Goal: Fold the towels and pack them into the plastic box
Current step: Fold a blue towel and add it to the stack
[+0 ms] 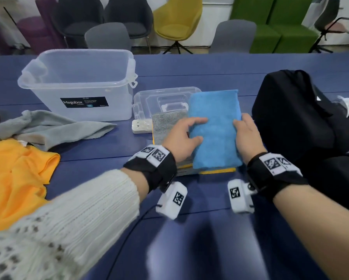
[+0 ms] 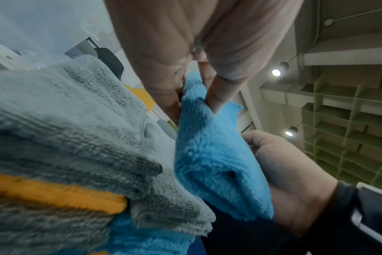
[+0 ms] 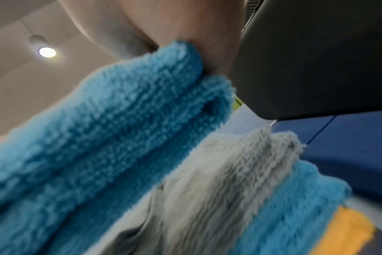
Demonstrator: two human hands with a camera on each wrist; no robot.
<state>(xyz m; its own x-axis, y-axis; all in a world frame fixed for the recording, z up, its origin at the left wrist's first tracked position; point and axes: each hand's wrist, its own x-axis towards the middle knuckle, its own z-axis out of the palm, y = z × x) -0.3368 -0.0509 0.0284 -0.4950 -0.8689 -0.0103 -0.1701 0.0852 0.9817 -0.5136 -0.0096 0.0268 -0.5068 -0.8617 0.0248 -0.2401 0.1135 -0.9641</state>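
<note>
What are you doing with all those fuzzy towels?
Folding them to go in the plastic box, which has nothing in it yet. Both hands hold a folded blue towel by its sides: left hand, right hand. It sits on a stack of folded towels. A grey towel and an orange towel lie crumpled, still unfolded.

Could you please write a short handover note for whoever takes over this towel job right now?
Left hand and right hand: each grips a long side of the folded blue towel.
It lies on the stack of folded towels, in front of the lid.
Plastic box: open, nothing packed.
Unfolded on the left: grey towel, yellow towel.
Done: a few towels folded.
Left: fold those two, pack everything.
</note>
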